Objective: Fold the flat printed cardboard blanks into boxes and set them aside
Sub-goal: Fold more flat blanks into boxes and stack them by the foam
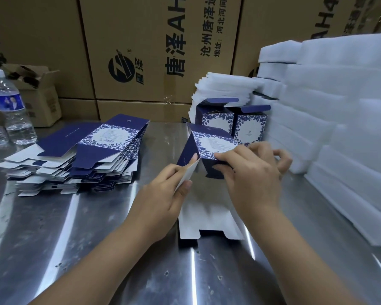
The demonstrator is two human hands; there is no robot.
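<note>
– On the shiny metal table (97, 249), how far has the folding got?

– Early, I'd judge. Two finished navy boxes with a blue-and-white leaf print (217, 122) stand upright side by side at the back, their top lids standing open. A third box of the same print (211, 144) is half formed and held tilted above the table, between the hands.

– And the hands?

– The left hand (161, 199) pinches a white flap (190, 170) at the box's near end between thumb and fingers. The right hand (251, 175) has its fingers curled round that same end, pressing on a navy flap. The bottom looks mid-closure, not yet tucked.

– What is left?

– Plenty. A thick fanned stack of flat navy-and-white printed blanks (86, 159) lies to the left, well apart from the hands. A flat white card piece (209, 221) lies under the wrists. It may be a blank face down, but I cannot tell.

– Anything in the way?

– Tall piles of white foam sheets (339, 128) crowd the right side, just beside the finished boxes, so room to set more down looks tight. A clear plastic water bottle (11, 111) stands at the far left, and big brown printed cartons (141, 51) wall off the back.
</note>
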